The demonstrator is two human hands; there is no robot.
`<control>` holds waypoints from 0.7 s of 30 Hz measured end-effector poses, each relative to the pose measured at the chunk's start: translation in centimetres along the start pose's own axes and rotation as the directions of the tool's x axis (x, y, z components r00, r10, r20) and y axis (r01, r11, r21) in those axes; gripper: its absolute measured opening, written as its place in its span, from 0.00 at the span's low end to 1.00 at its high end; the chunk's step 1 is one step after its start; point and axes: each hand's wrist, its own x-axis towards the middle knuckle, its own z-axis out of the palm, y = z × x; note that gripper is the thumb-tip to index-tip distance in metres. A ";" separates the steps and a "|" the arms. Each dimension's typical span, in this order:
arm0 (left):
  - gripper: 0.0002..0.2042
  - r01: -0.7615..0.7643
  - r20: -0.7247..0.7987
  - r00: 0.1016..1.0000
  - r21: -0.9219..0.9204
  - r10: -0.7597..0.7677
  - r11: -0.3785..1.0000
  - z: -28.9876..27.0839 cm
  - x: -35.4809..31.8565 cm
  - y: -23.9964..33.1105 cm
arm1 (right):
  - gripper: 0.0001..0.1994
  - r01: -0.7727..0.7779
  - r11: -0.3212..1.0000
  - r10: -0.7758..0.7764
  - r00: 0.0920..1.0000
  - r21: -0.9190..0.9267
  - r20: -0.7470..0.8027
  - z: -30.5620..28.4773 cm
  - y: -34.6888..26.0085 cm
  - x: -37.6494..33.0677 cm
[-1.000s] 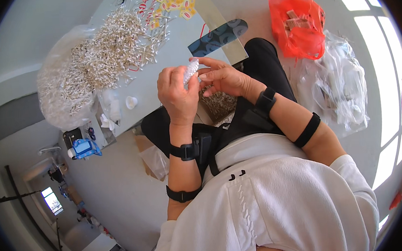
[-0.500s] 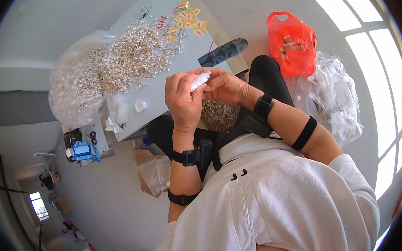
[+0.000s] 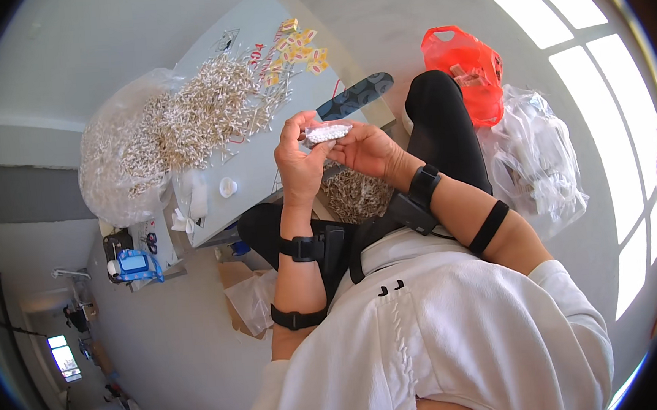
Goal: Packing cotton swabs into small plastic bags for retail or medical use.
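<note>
Between both hands is a small clear plastic packet of cotton swabs, its white tips packed side by side and facing up. My left hand grips the packet's left end with thumb and fingers. From the right, my right hand pinches the other end, some of its fingers hidden beneath. A heap of loose cotton swabs covers much of the table, spilling from a large clear bag. Below my hands, between my knees, lies another mass of swabs; its container is mostly hidden.
Yellow-and-white cards lie at the table's far end, near a dark patterned strip. A small white round container stands on the near side. On the floor at right are a red plastic bag and clear bags. A cardboard box sits below.
The hands have lowered slightly and drawn apart a little. The packet has turned from slanted to nearly level, and its clear plastic now shows. My right knee has shifted; the view has moved slightly.
</note>
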 end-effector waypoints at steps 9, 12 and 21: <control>0.16 0.235 0.251 0.948 -0.142 -0.195 0.962 5.1 6.7 -5.6 | 0.17 0.148 0.963 -0.112 0.980 0.224 -0.164 -4.9 -3.2 3.6; 0.17 0.320 0.273 0.922 -0.138 -0.275 0.937 6.7 8.1 -6.3 | 0.18 0.179 0.947 -0.119 0.966 0.267 -0.228 -6.6 -3.8 5.5; 0.15 0.350 0.421 0.859 -0.072 -0.290 0.934 6.3 11.1 -9.3 | 0.17 0.202 0.950 -0.097 0.916 0.239 -0.390 -7.2 -4.6 8.0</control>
